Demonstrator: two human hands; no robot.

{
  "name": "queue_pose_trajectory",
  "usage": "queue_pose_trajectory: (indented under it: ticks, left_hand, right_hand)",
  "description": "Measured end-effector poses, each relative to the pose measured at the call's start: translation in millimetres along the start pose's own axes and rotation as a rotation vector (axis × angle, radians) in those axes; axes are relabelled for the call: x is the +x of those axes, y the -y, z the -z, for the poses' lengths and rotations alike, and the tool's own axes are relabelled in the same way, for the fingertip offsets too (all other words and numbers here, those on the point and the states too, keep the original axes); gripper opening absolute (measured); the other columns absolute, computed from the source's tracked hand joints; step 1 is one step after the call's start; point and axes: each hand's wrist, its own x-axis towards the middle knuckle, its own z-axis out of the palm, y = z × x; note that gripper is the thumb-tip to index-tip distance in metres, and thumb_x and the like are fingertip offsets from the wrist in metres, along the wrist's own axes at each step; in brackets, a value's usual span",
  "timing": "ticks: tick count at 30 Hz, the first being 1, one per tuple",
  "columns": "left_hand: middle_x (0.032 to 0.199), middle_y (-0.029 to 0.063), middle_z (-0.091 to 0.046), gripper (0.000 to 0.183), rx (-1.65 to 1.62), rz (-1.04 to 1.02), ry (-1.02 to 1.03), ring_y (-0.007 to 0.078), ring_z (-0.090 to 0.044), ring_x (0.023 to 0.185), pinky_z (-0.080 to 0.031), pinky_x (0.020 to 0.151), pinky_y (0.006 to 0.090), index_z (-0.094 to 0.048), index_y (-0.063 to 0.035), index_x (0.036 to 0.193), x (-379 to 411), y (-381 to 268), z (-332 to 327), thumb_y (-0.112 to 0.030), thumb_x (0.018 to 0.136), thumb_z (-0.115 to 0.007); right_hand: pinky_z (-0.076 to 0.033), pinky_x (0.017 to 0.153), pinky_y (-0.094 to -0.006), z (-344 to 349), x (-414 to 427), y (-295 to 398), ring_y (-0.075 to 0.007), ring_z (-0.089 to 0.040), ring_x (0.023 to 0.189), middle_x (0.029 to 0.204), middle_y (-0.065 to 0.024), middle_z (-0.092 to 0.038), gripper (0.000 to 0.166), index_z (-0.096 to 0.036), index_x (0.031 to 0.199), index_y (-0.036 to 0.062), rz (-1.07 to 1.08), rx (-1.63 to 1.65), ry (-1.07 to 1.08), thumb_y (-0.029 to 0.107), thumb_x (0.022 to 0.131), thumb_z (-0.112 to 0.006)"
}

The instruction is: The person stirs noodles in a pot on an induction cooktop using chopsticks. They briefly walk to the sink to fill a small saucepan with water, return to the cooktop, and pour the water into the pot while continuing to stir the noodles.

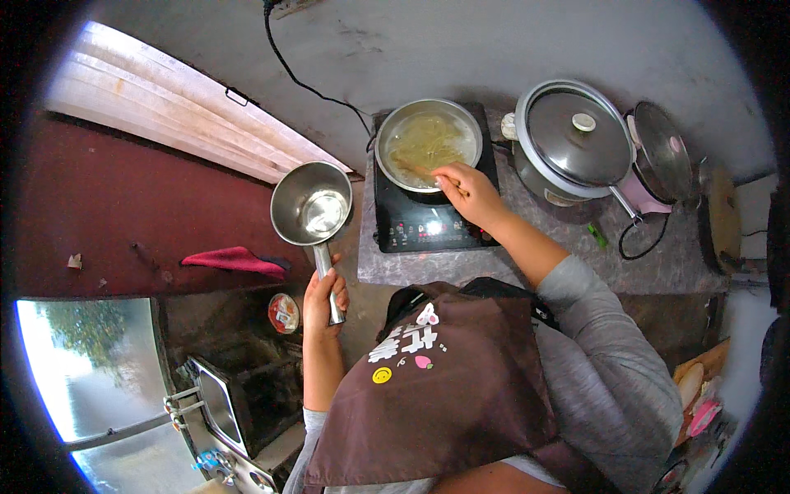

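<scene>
My left hand (326, 290) grips the handle of a metal ladle-like saucepan (310, 202), held out left of the counter; its bowl looks bare inside. With my right hand (468, 191) I hold wooden chopsticks (415, 167), whose far ends dip into a round metal pan (381, 148). Pale yellow strands, perhaps noodles, lie in clear liquid (435, 137) within that pan. Beneath it is a black induction cooktop (426, 231) with lit red indicators on its front panel.
Right of the cooktop stands a large lidded pot (549, 170), with a pink lidded cooker (645, 191) beyond it. A green clip (597, 235) lies on the grey marbled counter (543, 262). A black power cord (308, 89) runs down the wall. A pink cloth (237, 260) is at the left.
</scene>
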Motion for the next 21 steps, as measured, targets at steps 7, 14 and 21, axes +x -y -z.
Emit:
queue_pose_trajectory:
  ticks: [7,14,21]
  left_hand:
    - [0.059,0.0000,-0.039,0.034,0.053,-0.015,0.055,0.0084,-0.039,0.042,-0.033,0.038,0.0202,-0.041,-0.0012,0.121,-7.5,-3.3,-10.4,-0.014,0.090,-0.045]
    - [0.060,0.0008,-0.040,0.035,0.116,0.004,0.149,0.0087,-0.039,0.041,-0.033,0.038,0.0205,-0.041,0.0002,0.120,-9.0,-10.3,-39.4,-0.017,0.090,-0.044]
    - [0.059,0.0022,-0.042,0.040,0.207,0.052,0.342,0.0106,-0.040,0.040,-0.034,0.037,0.0222,-0.040,0.0007,0.120,1.1,-18.2,-89.7,-0.028,0.092,-0.038]
  right_hand:
    - [-0.045,0.060,-0.0399,7.7,0.0,-3.3,-0.0329,-0.056,0.070,0.080,-0.0135,-0.055,0.013,-0.054,0.090,0.0040,0.088,-0.306,-0.035,0.015,0.083,-0.054]
    - [-0.046,0.065,-0.0399,-7.6,-27.3,-7.3,-0.0302,-0.056,0.079,0.087,-0.0121,-0.053,0.020,-0.054,0.090,0.0040,0.124,-0.446,0.233,0.015,0.075,-0.060]
    - [-0.043,0.081,-0.0393,16.3,-48.4,22.0,-0.0332,-0.053,0.094,0.105,-0.0156,-0.052,0.039,-0.055,0.109,0.0066,0.039,-0.662,0.116,0.005,0.070,-0.059]
